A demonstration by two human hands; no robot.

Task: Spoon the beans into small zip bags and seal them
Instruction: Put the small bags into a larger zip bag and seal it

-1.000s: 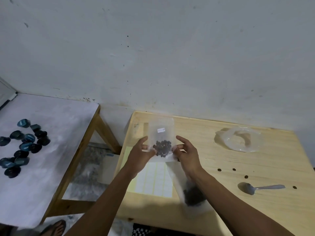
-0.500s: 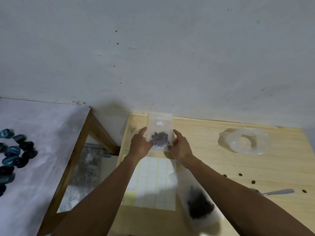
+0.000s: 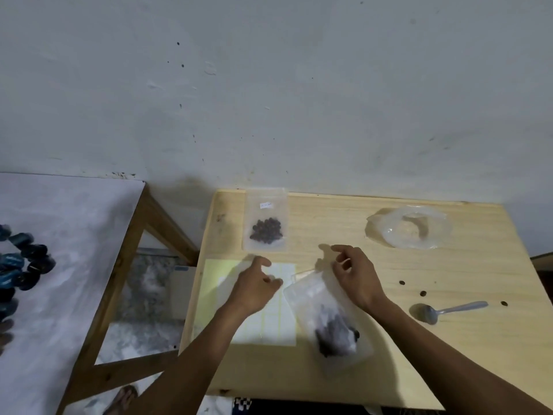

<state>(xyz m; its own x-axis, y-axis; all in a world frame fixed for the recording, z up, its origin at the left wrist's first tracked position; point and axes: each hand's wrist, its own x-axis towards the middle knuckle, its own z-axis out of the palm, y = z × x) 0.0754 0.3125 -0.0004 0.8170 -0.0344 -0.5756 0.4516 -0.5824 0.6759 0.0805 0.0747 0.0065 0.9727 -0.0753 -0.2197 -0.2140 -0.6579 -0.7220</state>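
Small zip bag [image 3: 265, 219] now lies released on table [image 3: 329, 217]; both hands [image 3: 256, 287] [image 3: 356, 275] withdrawn, loosely curled, empty.

I see the small zip bag [image 3: 265, 220] lying on the table [image 3: 344, 223] at the middle of the frame, near the wall. Below it lies the label sheet [image 3: 276, 322], and the big bean bag [image 3: 330, 317] is just right of the sheet. The spoon [image 3: 446, 310] lies at the right, with the plastic wrap [image 3: 410, 227] above it.
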